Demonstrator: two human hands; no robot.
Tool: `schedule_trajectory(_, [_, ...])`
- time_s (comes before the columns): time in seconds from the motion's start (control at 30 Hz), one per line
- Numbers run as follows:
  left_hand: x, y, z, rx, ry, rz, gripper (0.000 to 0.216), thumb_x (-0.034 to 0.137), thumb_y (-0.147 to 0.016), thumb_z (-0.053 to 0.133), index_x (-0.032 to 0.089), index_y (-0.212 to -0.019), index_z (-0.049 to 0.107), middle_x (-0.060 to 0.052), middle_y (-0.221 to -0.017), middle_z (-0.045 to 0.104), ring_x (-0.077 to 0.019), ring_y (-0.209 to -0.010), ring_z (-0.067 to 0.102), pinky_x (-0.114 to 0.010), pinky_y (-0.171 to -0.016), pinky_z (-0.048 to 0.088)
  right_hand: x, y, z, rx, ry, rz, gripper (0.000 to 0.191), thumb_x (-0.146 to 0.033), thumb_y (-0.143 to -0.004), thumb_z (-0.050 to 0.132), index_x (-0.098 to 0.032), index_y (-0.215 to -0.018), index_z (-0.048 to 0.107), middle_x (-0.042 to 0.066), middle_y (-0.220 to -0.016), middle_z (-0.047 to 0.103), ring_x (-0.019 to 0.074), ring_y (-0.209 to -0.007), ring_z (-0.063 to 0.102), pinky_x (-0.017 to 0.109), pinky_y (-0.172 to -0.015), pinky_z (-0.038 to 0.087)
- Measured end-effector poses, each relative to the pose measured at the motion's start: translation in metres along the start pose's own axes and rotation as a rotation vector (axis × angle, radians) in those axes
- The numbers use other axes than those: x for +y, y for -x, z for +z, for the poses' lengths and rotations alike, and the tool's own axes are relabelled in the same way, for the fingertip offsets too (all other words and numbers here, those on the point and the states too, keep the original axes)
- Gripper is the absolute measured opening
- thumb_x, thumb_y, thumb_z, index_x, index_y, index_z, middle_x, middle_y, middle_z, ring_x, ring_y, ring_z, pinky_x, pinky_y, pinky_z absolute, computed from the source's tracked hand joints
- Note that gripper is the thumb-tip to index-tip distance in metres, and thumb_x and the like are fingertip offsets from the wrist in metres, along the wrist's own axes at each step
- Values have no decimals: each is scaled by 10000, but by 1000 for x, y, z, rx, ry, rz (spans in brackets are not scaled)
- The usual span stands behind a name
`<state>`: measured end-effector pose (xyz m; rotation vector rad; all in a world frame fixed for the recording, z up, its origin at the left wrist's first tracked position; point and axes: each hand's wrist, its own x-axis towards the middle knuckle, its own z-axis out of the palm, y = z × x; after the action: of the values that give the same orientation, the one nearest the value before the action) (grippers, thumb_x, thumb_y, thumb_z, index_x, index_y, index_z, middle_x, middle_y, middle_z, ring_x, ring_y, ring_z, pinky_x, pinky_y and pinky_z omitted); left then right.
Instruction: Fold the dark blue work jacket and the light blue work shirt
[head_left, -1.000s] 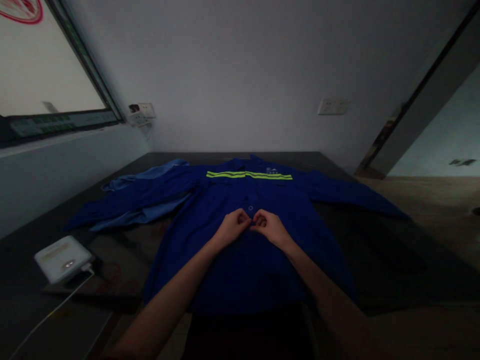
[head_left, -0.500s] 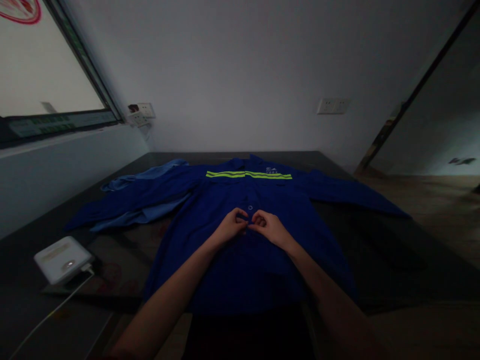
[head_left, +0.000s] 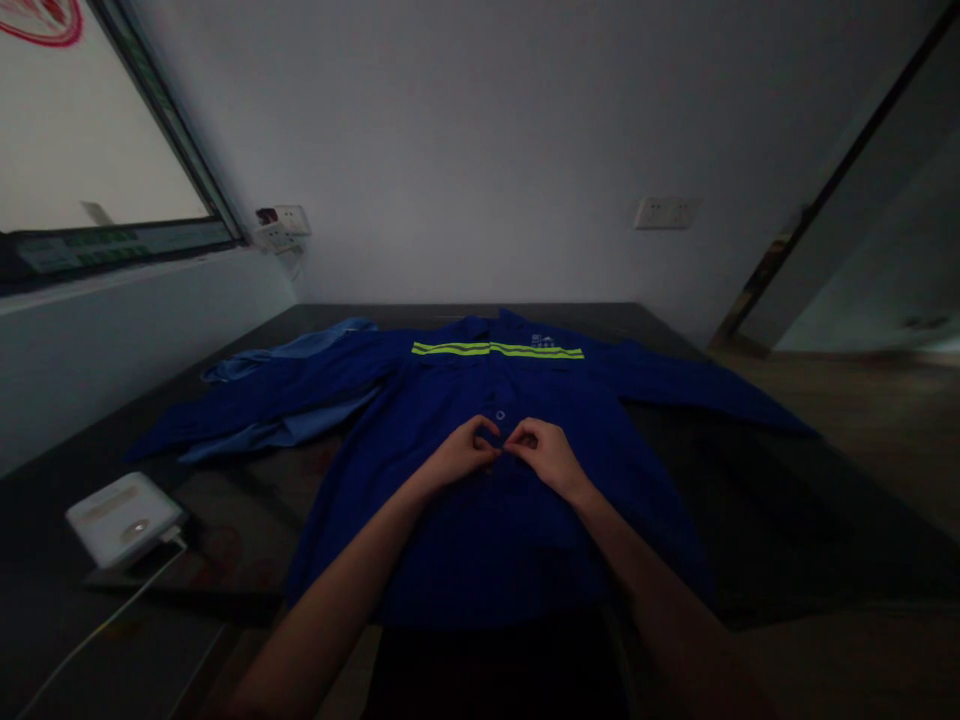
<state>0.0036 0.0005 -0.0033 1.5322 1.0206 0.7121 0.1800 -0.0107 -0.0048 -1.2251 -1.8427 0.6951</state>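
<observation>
Jacket (head_left: 465,550) reaches table (head_left: 262,540) edge; left hand (head_left: 466,452), right hand (head_left: 545,452) mid-front, well off wall (head_left: 465,150).

Open air over shirt (head_left: 525,560), ctr of frame, up to wall (head_left: 480,150), upper ctr; L hand (head_left: 466,452) & R hand (head_left: 546,456) almost meet mid-frame, blocking way btwn. White box (head_left: 124,518) w/ cable (head_left: 100,630) obstructs lower L; flat sleeve (head_left: 705,388), mid R, passable from above.

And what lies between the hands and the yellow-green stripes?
In the head view, the blue jacket's front, with a small pale ring, likely a button.
</observation>
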Motion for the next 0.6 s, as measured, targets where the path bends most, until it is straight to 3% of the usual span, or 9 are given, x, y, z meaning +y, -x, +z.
schedule_trajectory(0.2, [-2, 0, -1, 17, 33, -6, 302, 209, -716, 665, 176, -914, 440, 75, -549, 582, -77, -425, 537, -170, -458, 403, -1, 1, 0, -30, -88, 97, 40, -169, -699, 662, -171, -666, 641, -6, -620, 620, 125, -554, 565, 232, -534, 405])
schedule_trajectory(0.6, [-9, 0, -3, -29, -76, 37, 263, 125, -696, 591, 179, -908, 447, 93, -535, 539, -77, -445, 499, -166, -441, 351, 5, -1, 5, -147, -494, 226, 190, -316, -673, 683, -165, -699, 570, -34, -547, 590, 107, -451, 562, 219, -447, 430])
